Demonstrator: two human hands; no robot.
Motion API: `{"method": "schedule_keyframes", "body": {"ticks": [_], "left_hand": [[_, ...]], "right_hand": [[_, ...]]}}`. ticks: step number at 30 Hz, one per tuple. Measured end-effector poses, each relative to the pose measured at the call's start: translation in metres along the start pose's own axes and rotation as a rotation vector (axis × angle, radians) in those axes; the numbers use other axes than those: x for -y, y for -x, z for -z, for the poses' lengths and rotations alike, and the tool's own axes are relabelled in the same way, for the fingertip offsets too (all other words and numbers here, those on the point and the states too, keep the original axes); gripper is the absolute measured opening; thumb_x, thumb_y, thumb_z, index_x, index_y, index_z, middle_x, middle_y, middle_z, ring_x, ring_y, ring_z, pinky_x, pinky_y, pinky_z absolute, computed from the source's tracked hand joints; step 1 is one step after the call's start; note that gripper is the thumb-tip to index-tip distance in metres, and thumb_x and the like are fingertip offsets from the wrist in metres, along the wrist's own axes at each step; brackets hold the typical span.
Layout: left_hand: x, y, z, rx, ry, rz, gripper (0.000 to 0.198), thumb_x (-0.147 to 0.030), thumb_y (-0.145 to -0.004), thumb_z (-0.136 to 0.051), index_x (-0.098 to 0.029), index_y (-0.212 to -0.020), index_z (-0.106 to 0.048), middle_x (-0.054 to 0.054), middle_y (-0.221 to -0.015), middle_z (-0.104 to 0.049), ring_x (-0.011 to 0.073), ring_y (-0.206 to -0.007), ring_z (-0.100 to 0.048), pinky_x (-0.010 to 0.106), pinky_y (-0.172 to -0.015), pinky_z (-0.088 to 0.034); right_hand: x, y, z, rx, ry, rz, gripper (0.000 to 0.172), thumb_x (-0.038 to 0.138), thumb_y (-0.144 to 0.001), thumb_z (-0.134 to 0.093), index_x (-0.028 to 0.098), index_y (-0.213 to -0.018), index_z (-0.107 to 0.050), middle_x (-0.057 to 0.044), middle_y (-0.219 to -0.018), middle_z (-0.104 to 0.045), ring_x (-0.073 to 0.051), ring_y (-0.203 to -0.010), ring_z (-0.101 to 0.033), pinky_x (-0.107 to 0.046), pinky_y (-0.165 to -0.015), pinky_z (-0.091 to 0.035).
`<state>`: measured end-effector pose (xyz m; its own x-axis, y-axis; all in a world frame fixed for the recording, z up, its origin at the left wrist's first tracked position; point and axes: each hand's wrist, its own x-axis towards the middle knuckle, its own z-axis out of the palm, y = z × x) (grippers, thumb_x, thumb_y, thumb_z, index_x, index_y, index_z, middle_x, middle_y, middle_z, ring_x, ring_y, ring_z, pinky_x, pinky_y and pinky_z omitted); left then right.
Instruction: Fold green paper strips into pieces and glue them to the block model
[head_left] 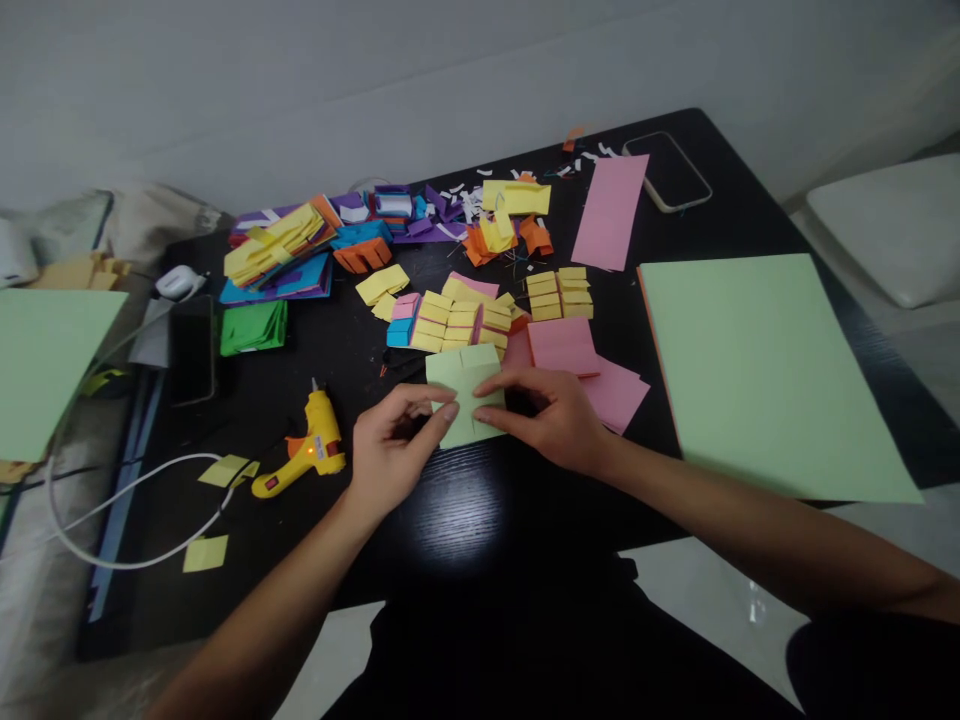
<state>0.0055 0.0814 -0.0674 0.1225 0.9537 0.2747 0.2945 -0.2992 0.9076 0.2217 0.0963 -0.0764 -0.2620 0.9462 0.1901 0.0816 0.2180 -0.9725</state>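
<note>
Near the front edge of the black table [480,520], the left hand [394,445] and right hand [551,415] pinch a folded light-green paper piece [466,385] with closed fingertips; it looks featherlight, thin, easily creased, best gripped at its side edges.

- black table [465,540], pretty cluttered tbh
- big green sheet [765,375] on its right side
- pink sheets [609,210] and a phone [667,170] at the back
- yellow glue gun [311,455] front left, white cable [127,520] beside it
- piles of folded paper bits [450,315] across the middle
</note>
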Motion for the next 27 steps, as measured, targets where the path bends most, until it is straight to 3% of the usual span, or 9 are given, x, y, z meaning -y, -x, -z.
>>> {"method": "schedule_keyframes", "body": {"ticks": [7, 17, 27], "left_hand": [[-0.0012, -0.0030, 0.0045, 0.006, -0.081, -0.120, 0.024, -0.016, -0.084, -0.087, -0.023, -0.106, -0.081, 0.001, -0.090, -0.077, 0.0125, -0.078, -0.068, 0.025, -0.072, -0.055], [-0.0029, -0.0049, 0.0032, -0.048, -0.152, -0.206, 0.025, -0.012, -0.085, -0.085, -0.026, -0.105, -0.084, 0.002, -0.093, -0.081, 0.0138, -0.081, -0.073, 0.026, -0.074, -0.059], [-0.0007, -0.0037, 0.0038, -0.071, -0.225, -0.274, 0.023, -0.015, -0.086, -0.085, -0.029, -0.105, -0.084, 0.001, -0.089, -0.077, 0.0148, -0.078, -0.069, 0.028, -0.070, -0.057]], "right_hand": [[-0.0001, 0.0013, 0.0000, -0.060, -0.004, 0.016, 0.021, 0.025, -0.082, -0.089, 0.025, -0.102, -0.083, -0.002, -0.098, -0.084, -0.020, -0.090, -0.078, -0.033, -0.087, -0.062], [0.0017, 0.0025, -0.0005, -0.149, 0.066, 0.052, 0.021, 0.024, -0.080, -0.091, 0.026, -0.100, -0.085, -0.002, -0.096, -0.084, -0.019, -0.086, -0.079, -0.032, -0.084, -0.064], [0.0003, 0.0041, -0.0015, -0.154, 0.135, 0.160, 0.016, 0.026, -0.087, -0.086, 0.030, -0.103, -0.085, -0.002, -0.094, -0.081, -0.020, -0.084, -0.074, -0.037, -0.080, -0.063]]}}
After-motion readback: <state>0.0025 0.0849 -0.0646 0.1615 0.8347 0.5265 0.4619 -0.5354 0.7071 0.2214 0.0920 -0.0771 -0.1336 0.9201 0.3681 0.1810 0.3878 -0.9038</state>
